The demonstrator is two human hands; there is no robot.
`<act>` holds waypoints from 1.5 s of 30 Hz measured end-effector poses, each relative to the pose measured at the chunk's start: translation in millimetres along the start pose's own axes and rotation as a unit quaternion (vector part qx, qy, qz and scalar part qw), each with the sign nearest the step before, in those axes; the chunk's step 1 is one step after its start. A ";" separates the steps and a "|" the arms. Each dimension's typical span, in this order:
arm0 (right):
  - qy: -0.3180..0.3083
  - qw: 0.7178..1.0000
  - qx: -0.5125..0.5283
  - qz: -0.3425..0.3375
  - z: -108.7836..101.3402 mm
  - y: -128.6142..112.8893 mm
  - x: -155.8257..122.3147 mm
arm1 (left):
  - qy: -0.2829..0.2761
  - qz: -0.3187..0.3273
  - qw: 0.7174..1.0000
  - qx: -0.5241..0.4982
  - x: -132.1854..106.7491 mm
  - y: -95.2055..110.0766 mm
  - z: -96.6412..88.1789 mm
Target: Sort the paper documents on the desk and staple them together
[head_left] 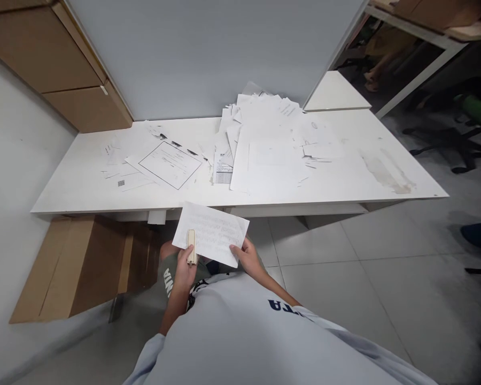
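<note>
While the left hand clamps a wooden strip against a paper sheet, the right fingers pinch its edge; more papers lie piled on the table.

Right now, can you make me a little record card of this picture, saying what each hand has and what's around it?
Left hand: holds a sheet of paper and a small pale oblong object
Right hand: pinches the sheet's edge
Sheet: rows of faint writing, too blurry to read
Desk: white desk, with a heap of papers
Under desk: cardboard
Floor: pale tiles
</note>
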State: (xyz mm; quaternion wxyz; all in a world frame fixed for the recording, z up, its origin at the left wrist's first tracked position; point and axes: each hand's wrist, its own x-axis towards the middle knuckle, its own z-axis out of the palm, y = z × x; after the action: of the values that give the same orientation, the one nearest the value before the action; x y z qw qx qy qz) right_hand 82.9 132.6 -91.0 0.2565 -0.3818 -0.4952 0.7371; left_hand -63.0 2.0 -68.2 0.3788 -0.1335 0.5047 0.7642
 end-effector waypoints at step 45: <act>-0.026 0.998 -0.043 -0.031 -13.6 -10.9 3.3 | -0.033 -0.044 0.997 -0.052 -21.5 -14.5 13.9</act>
State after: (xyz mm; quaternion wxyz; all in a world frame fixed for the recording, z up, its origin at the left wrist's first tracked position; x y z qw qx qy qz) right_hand 92.1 146.5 -84.8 0.2492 -0.3578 -0.5446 0.7165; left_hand -35.7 7.6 -59.0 0.4209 -0.1498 0.4449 0.7762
